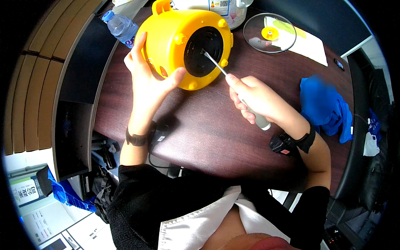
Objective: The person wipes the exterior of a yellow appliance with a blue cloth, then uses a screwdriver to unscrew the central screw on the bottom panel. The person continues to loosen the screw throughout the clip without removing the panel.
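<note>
A yellow electric cooking pot [160, 35] is tipped on its side on the dark wooden table, its underside turned toward me. Small yellow feet ring a round black vented plate [193, 64] on that underside. My left hand [146, 79] grips the pot's left side, fingers along the wall and thumb near the lower rim. In my right hand [258, 98] is a screwdriver [215, 63] with a grey handle, held at a slant. Its tip meets the black plate near the middle; the screw itself is too small to make out.
A glass lid [255, 36] with a yellow knob lies partly over a paper sheet [314, 52] at the far right. A water bottle [121, 26] stands far left, a white container [237, 16] behind the pot. Blue cloth [318, 106] lies right. Cardboard boxes [27, 100] line the left.
</note>
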Demonstrator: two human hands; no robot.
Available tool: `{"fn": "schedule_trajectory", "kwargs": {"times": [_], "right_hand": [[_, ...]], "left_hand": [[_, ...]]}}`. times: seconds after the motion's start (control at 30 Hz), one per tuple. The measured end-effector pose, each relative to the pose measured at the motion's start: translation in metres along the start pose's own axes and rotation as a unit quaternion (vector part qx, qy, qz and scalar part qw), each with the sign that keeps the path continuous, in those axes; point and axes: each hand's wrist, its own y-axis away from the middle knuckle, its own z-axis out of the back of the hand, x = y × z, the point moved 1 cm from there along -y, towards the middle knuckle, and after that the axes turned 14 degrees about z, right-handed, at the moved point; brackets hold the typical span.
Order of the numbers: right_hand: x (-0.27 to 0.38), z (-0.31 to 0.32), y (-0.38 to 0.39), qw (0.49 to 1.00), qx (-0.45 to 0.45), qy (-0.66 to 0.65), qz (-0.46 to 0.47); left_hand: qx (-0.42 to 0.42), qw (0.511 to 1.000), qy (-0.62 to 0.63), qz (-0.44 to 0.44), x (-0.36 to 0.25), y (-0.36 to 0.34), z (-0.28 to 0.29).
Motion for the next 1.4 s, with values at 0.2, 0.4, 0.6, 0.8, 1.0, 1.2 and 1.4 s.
{"fn": "schedule_trajectory", "kwargs": {"times": [0.2, 0.4, 0.6, 0.8, 1.0, 1.2, 1.4], "right_hand": [[0.010, 0.012, -0.002, 0.840, -0.106, 0.500, 0.184], [0.028, 0.027, 0.001, 0.626, -0.126, 0.722, 0.267], [0.050, 0.027, 0.008, 0.507, -0.156, 0.778, 0.337], [0.035, 0.038, 0.004, 0.811, -0.144, 0.499, 0.271], [0.000, 0.012, 0.000, 0.998, -0.035, 0.037, 0.029], [-0.009, 0.007, -0.004, 0.998, -0.034, 0.023, 0.037], [-0.002, 0.002, -0.002, 0.998, -0.037, 0.058, 0.011]], "left_hand": [[0.009, 1.000, -0.002, 0.015, -0.007, 0.003, 0.001], [0.007, 1.000, 0.027, 0.007, -0.012, 0.006, 0.000], [0.010, 1.000, -0.017, -0.009, -0.006, 0.002, 0.001], [0.003, 1.000, -0.011, -0.002, -0.004, 0.003, 0.001], [0.007, 1.000, -0.004, 0.008, -0.003, 0.002, 0.001], [0.002, 1.000, 0.010, 0.002, -0.008, 0.004, 0.003], [0.015, 0.999, 0.042, 0.019, -0.012, 0.006, 0.002]]}}
